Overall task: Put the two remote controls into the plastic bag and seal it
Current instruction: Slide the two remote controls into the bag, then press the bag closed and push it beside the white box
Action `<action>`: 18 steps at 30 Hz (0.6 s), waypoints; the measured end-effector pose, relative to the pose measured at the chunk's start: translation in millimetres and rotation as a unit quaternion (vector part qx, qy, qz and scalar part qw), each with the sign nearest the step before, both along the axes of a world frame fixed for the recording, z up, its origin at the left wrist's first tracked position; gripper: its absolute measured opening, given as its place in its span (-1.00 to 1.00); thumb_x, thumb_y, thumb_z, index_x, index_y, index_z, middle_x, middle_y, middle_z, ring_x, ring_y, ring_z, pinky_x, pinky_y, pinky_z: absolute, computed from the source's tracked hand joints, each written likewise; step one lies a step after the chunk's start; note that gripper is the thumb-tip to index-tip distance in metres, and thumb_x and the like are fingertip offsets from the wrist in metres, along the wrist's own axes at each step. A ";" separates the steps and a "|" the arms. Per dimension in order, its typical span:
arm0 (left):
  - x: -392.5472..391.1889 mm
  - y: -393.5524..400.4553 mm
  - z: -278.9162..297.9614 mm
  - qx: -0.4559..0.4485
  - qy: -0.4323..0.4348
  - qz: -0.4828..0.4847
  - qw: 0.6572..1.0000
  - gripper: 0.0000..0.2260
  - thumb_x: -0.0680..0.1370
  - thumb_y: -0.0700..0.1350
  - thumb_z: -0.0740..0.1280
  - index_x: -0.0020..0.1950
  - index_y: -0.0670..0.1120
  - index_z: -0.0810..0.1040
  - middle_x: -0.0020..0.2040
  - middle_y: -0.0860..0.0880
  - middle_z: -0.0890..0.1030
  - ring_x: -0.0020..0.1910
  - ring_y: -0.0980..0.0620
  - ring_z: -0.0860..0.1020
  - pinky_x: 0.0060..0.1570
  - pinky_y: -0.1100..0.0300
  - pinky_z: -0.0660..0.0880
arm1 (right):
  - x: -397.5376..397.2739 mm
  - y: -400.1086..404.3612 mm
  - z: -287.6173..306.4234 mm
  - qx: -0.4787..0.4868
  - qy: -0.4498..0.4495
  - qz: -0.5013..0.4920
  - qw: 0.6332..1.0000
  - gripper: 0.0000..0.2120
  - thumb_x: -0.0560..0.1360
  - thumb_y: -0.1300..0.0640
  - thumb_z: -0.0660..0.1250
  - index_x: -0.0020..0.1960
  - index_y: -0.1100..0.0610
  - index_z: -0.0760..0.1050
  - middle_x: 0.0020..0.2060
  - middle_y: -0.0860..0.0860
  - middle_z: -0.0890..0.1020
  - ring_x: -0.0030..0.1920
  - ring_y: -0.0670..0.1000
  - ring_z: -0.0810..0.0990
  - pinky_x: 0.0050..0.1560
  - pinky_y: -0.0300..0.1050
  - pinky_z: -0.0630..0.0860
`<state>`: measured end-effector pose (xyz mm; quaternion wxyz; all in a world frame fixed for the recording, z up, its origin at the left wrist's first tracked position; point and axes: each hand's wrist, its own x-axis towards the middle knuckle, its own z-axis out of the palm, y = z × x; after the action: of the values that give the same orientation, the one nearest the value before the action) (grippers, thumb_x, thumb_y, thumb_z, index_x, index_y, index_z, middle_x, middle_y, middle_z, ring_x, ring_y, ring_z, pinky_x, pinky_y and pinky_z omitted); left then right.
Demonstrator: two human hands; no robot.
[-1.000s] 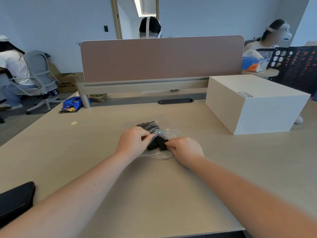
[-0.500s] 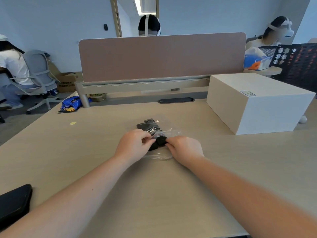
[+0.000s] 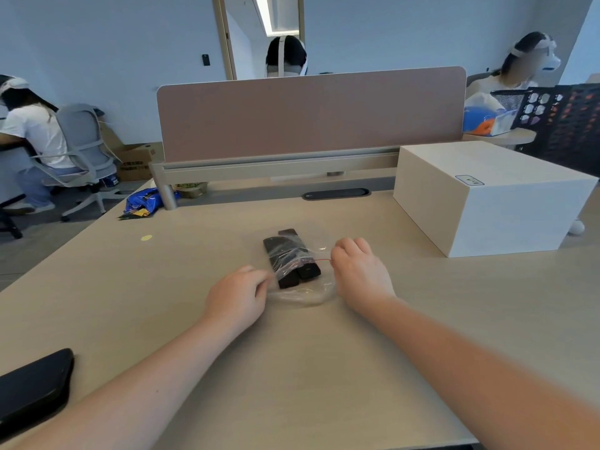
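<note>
The main risk I see is the seal failing: the two remote controls (image 3: 292, 263) lie side by side between my hands, and their near ends seem to reach close to the bag's red zip line (image 3: 316, 260). If they sit under that strip, I judge the closure could stay partly open, or the remotes could slide back out when I pull. Tugging unevenly from the two sides could also twist the thin film so the tracks miss each other.

The clear plastic bag (image 3: 302, 292) rests on the desk (image 3: 324, 368), stretched between both hands, with loose crumpled film bunched nearest to me.

My left hand (image 3: 238, 295) sits just left of the bag, fingers curled together and pinching the bag's left edge. My right hand (image 3: 358, 269) sits just right of it, fingers bent downward and closed, seemingly nipping the end of the red strip; the exact fingertip contact is hidden by the knuckles.

Beyond my right hand stands a pale box (image 3: 490, 196), well apart. A dark pouch (image 3: 32, 389) lies far to the near left of my left forearm.
</note>
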<state>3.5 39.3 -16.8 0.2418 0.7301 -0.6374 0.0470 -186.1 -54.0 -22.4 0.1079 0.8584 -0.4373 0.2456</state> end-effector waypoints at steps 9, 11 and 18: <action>-0.5 -2.1 9.6 -0.087 0.156 -0.009 0.984 -0.84 0.45 -0.29 0.36 -0.04 -0.14 0.67 -0.14 -0.09 0.66 -0.21 -0.03 0.56 -0.16 0.26 0.41 | -30.8 -1.5 19.7 0.061 -0.028 0.009 0.998 -0.91 0.45 0.21 0.21 -0.11 0.23 0.43 -0.06 0.14 0.53 -0.13 0.20 0.50 -0.33 -0.11 0.30; 0.7 -2.6 10.4 -0.086 0.185 -0.003 0.979 -0.80 0.43 -0.36 0.33 -0.06 -0.14 0.67 -0.16 -0.05 0.58 -0.23 -0.03 0.55 -0.14 0.23 0.46 | -32.4 -0.3 23.5 0.068 -0.029 0.004 0.997 -0.97 0.43 0.23 0.20 -0.14 0.19 0.37 -0.14 0.12 0.48 -0.23 0.16 0.39 -0.41 -0.15 0.22; 1.8 -2.2 14.1 -0.075 0.176 0.024 0.981 -0.82 0.41 -0.33 0.32 -0.12 -0.12 0.67 -0.28 0.09 0.44 -0.38 0.06 0.42 -0.27 0.25 0.34 | -31.8 0.4 29.8 0.164 -0.050 -0.016 0.985 -0.88 0.43 0.30 0.15 -0.16 0.16 0.21 -0.34 0.11 0.42 -0.30 0.19 0.42 -0.38 -0.08 0.29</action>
<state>5.3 37.1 -2.7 0.4027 0.7218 -0.5621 -0.0291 -217.9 -53.7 7.4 -0.0528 0.8437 -0.4905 0.2115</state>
